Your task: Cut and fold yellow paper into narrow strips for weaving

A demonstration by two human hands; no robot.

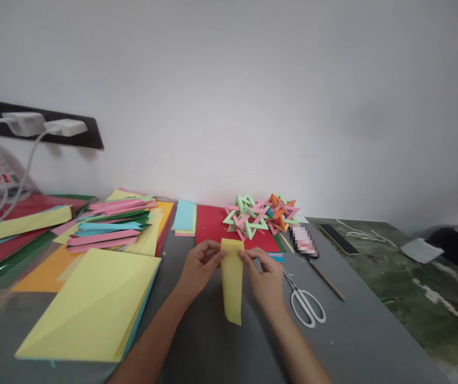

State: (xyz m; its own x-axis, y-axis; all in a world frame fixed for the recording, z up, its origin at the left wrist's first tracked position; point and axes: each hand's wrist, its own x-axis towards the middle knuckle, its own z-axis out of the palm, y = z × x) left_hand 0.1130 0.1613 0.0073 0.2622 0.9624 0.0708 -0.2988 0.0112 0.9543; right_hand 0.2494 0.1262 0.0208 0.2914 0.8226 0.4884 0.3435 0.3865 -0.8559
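Observation:
A narrow yellow paper strip (232, 288) hangs upright above the grey table, its top end bent over. My left hand (201, 266) pinches the left edge near the top, and my right hand (265, 274) pinches the right edge at about the same height. To the left lies a stack of yellow sheets (93, 304) with blue sheets beneath. White-handled scissors (306, 306) rest on the table to the right of my right hand. Behind my hands, two folded paper star models (247, 216) in green, pink and orange stand near a red sheet (210, 226).
Bundles of folded coloured strips (111, 226) lie at the back left. A thin stick (327, 280), a black phone-like object (338, 238) and a white cable (372, 236) are on the right. Chargers (66, 127) sit in a wall socket strip.

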